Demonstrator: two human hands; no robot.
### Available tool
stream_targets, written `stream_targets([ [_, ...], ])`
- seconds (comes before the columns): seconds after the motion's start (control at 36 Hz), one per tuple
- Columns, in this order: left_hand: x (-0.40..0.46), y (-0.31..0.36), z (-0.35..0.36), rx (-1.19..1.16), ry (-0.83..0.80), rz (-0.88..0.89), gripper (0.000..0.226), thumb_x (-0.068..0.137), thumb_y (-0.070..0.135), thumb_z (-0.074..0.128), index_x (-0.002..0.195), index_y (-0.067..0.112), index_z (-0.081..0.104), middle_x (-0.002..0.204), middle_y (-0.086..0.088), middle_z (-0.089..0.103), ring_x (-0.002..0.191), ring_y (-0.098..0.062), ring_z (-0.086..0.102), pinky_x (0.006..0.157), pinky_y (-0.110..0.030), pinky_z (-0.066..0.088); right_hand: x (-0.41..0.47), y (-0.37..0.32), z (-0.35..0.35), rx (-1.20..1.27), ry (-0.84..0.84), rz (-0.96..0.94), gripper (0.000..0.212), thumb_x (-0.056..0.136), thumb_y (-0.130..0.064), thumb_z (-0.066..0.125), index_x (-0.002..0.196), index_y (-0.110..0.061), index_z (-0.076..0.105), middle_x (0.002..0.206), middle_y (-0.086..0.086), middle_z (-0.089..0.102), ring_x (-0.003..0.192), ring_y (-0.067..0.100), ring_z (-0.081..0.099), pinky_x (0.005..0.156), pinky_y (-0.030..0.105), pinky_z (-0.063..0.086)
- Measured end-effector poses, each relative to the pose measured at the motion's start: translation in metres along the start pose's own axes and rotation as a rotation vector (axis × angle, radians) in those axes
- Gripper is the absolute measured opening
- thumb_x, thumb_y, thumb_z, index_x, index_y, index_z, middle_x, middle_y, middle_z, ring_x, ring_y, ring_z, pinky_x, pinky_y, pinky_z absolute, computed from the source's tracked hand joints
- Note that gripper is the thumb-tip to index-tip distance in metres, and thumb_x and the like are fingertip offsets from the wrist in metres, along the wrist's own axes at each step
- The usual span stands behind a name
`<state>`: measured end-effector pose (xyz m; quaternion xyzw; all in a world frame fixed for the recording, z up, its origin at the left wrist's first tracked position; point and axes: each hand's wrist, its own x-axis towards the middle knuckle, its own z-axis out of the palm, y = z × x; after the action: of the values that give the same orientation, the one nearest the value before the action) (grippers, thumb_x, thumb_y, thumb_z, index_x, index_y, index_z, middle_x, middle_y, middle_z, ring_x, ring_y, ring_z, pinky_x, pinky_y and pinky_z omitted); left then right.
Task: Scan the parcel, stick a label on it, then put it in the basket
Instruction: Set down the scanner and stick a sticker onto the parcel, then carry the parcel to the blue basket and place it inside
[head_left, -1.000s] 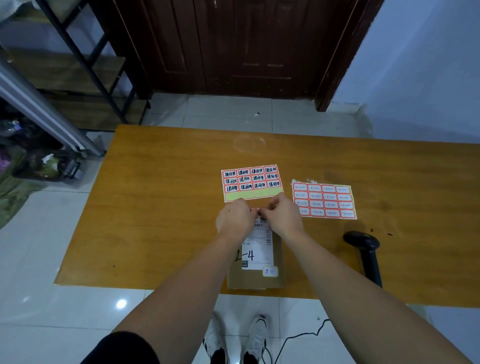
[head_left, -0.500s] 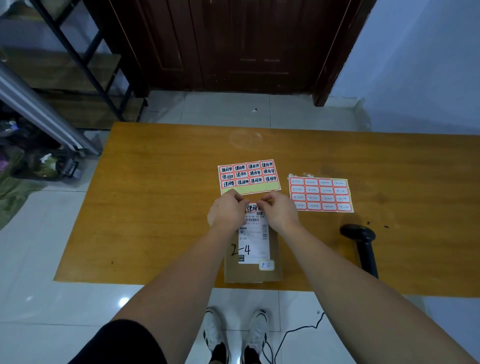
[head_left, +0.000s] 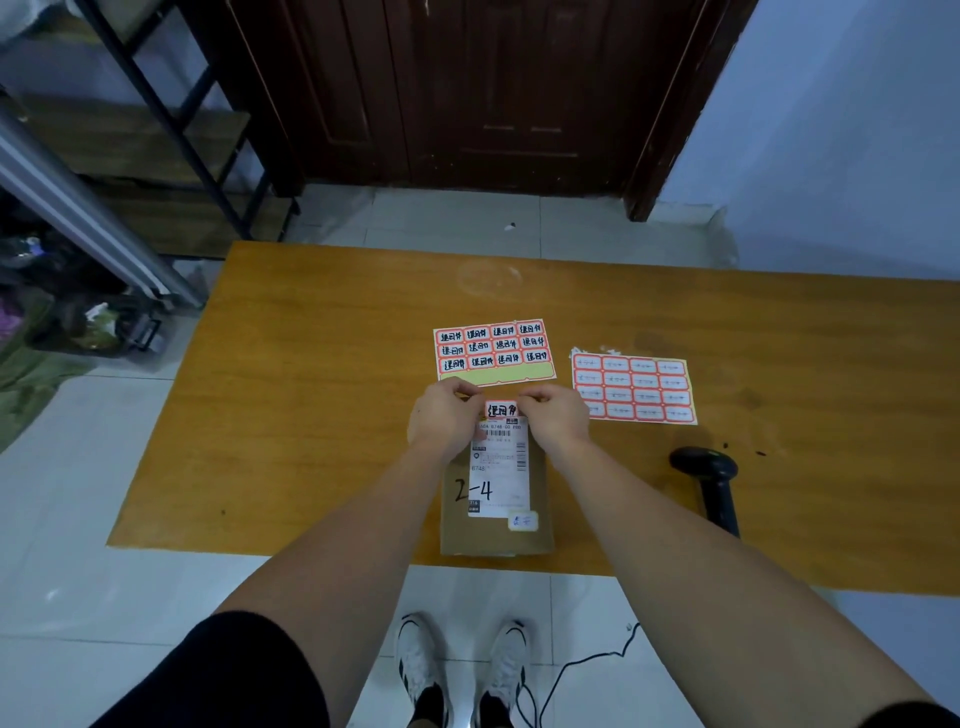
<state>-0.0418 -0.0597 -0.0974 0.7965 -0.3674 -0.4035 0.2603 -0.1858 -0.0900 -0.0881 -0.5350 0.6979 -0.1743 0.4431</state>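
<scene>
A flat brown cardboard parcel (head_left: 496, 535) lies at the table's near edge, with a white shipping slip and "2-4" written on it. At its far end sits a small red-bordered label (head_left: 502, 409) with black writing. My left hand (head_left: 441, 415) pinches the label's left end and my right hand (head_left: 556, 418) pinches its right end. Whether the label lies flat on the parcel or is held just above it, I cannot tell. No basket is in view.
On the orange wooden table (head_left: 311, 415), a sheet of written red labels (head_left: 493, 351) lies just beyond my hands and a second label sheet (head_left: 634, 389) to the right. A black handheld scanner (head_left: 709, 480) lies at the right. A metal shelf frame (head_left: 171, 130) and a dark door (head_left: 467, 88) stand beyond.
My hands have spread slightly apart, and the red label now shows between them at the parcel's far end. The view has shifted a little.
</scene>
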Motion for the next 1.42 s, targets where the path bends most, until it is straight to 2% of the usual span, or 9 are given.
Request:
stream_targets([
  [0.17,-0.024,-0.029,-0.018,-0.361,0.22,-0.097,0.012,0.099,0.022,0.064,0.11,0.018,0.065,0.095,-0.006,0.068,0.069,-0.014,0.06,0.064,-0.038,0.055,-0.023,0.019,-0.011,0.221,0.094,0.085,0.039,0.098,-0.033,0.065,0.134,-0.016,0.06,0.116,0.002,0.065,0.105,0.022,0.062,0.084,0.037,0.049],
  [0.36,-0.057,-0.084,-0.018,-0.457,-0.097,-0.269,0.061,0.097,0.051,0.066,0.144,0.016,0.052,0.14,-0.001,0.058,0.128,-0.024,0.054,0.11,-0.044,0.044,-0.069,0.085,-0.005,0.299,-0.101,0.295,0.076,0.094,-0.051,0.067,0.156,-0.019,0.038,0.147,0.003,0.056,0.127,0.023,0.056,0.11,0.044,0.045],
  [0.42,-0.066,-0.091,-0.011,-0.436,-0.139,-0.26,0.06,0.098,0.049,0.064,0.146,0.014,0.052,0.141,-0.003,0.06,0.126,-0.022,0.057,0.105,-0.039,0.047,-0.075,0.095,0.001,0.312,-0.189,0.311,0.085,0.09,-0.057,0.069,0.159,-0.021,0.035,0.151,0.001,0.055,0.132,0.025,0.057,0.111,0.046,0.047],
  [0.5,-0.075,-0.096,-0.001,-0.388,-0.175,-0.205,0.056,0.1,0.052,0.061,0.141,0.016,0.054,0.134,-0.002,0.064,0.117,-0.019,0.062,0.089,-0.029,0.051,-0.08,0.097,0.005,0.354,-0.308,0.258,0.06,0.092,-0.054,0.069,0.144,-0.032,0.049,0.138,-0.007,0.065,0.113,0.014,0.069,0.098,0.036,0.056],
  [0.61,-0.078,-0.106,0.015,-0.328,-0.147,-0.19,0.106,0.069,0.091,0.06,0.143,0.016,0.05,0.139,-0.002,0.056,0.125,-0.022,0.06,0.106,-0.048,0.053,-0.082,0.087,0.008,0.393,-0.386,0.183,0.038,0.098,-0.043,0.066,0.134,-0.046,0.056,0.123,-0.012,0.075,0.104,0.01,0.075,0.097,0.039,0.059],
  [0.75,-0.093,-0.085,0.004,-0.385,-0.104,-0.158,0.073,0.087,0.069,0.061,0.136,0.017,0.046,0.126,0.002,0.044,0.127,-0.02,0.05,0.109,-0.048,0.048,-0.082,0.071,0.004,0.503,-0.408,0.164,0.049,0.096,-0.034,0.07,0.141,-0.044,0.053,0.12,-0.01,0.078,0.106,0.017,0.076,0.099,0.047,0.059],
  [0.89,-0.1,-0.059,-0.032,-0.614,-0.119,-0.195,0.057,0.095,0.051,0.067,0.133,0.016,0.042,0.133,-0.003,0.054,0.114,-0.018,0.063,0.061,-0.029,0.059,-0.083,0.036,-0.005,0.48,-0.46,0.078,0.053,0.094,-0.037,0.072,0.143,-0.042,0.052,0.119,-0.011,0.078,0.105,0.017,0.077,0.096,0.045,0.06],
  [1.03,-0.105,-0.036,-0.099,-0.735,-0.112,-0.16,0.067,0.093,0.049,0.071,0.141,0.018,0.037,0.131,-0.003,0.066,0.111,-0.022,0.069,0.074,-0.037,0.057,-0.085,-0.035,-0.003,0.438,-0.521,-0.038,0.05,0.093,-0.041,0.072,0.14,-0.046,0.053,0.114,-0.009,0.08,0.097,0.019,0.079,0.083,0.045,0.064],
  [1.42,-0.167,-0.082,-0.354,-0.908,0.227,0.032,0.072,0.085,0.056,0.073,0.145,0.032,0.043,0.123,0.007,0.077,0.112,-0.02,0.074,0.106,-0.05,0.053,-0.191,-0.264,0.128,0.245,-0.867,-0.373,0.045,0.094,-0.043,0.071,0.137,-0.04,0.057,0.12,-0.005,0.079,0.109,0.022,0.076,0.107,0.052,0.053],
])
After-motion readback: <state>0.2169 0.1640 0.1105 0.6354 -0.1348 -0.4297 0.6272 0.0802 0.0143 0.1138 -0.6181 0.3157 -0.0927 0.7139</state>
